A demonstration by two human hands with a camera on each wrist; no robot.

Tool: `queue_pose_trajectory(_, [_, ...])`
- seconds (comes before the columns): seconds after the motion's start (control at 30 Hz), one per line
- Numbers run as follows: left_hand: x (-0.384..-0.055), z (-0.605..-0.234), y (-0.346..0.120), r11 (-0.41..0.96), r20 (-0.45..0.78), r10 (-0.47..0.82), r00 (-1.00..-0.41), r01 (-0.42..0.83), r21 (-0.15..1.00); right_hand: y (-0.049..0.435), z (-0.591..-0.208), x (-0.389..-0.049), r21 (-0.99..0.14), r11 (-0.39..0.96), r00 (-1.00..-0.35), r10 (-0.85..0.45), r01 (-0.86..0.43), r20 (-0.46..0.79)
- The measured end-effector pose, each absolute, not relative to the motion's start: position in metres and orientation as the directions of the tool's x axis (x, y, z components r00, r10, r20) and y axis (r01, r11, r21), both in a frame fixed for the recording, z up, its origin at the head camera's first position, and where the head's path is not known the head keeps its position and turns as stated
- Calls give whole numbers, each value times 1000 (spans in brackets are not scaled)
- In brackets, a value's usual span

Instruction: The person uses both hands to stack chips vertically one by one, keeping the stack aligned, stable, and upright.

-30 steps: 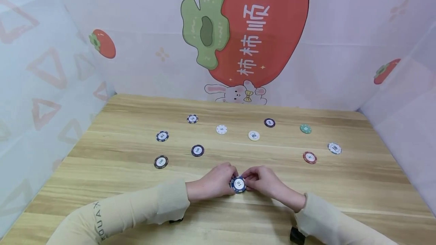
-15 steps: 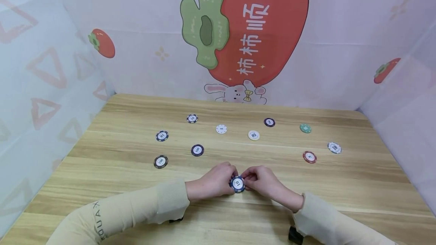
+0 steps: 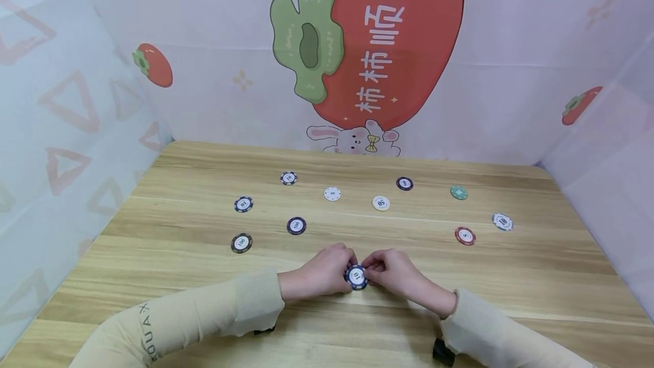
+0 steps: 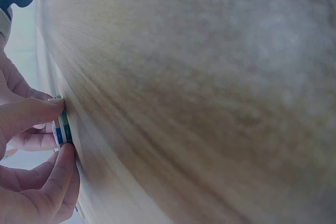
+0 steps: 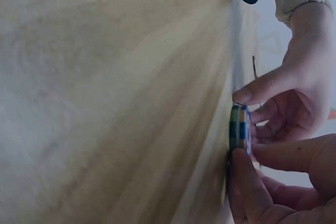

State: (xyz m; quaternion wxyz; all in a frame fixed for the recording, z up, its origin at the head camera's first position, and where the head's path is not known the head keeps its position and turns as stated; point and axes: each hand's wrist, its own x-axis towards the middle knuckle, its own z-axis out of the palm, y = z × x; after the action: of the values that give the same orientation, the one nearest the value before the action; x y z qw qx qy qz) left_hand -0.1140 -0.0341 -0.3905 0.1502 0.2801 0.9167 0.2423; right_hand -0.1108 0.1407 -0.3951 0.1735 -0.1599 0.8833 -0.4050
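Near the middle front of the wooden table, my two hands meet at a short stack of poker chips [image 3: 356, 277]. Its top chip is dark blue with a white centre marked 10. My left hand [image 3: 327, 270] grips the stack from the left, thumb at the near side and fingers at the far side. From the right, my right hand [image 3: 397, 272] pinches its right edge with thumb and fingertips. In the right wrist view the stack [image 5: 240, 126] shows green and blue edges close over the tabletop. Fingers hide part of the rim.
Several single chips lie spread behind the hands on the table [image 3: 168, 283]: a black 100 chip [image 3: 242, 243], a purple 500 chip [image 3: 296, 226], a white 5 chip [image 3: 332, 193], a red chip [image 3: 465, 235], a green chip [image 3: 458, 192]. Printed cloth [image 3: 214, 101] walls the back and sides.
The stack has shifted very slightly left and its top chip has turned a little. My right fingertips lie a bit further over its edge; the other chips stay put.
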Motion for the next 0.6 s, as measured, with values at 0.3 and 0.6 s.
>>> queue_pose_trajectory(0.3, [-114,-390,-32,734,-176,568,-804,398,550,155,-392,-114,-613,697,-878,-478,-371,-12])
queue_pose_trajectory(0.6, [-113,-390,-31,741,-179,564,-806,399,540,183,-389,-124,-330,737,-804,-575,-590,154])
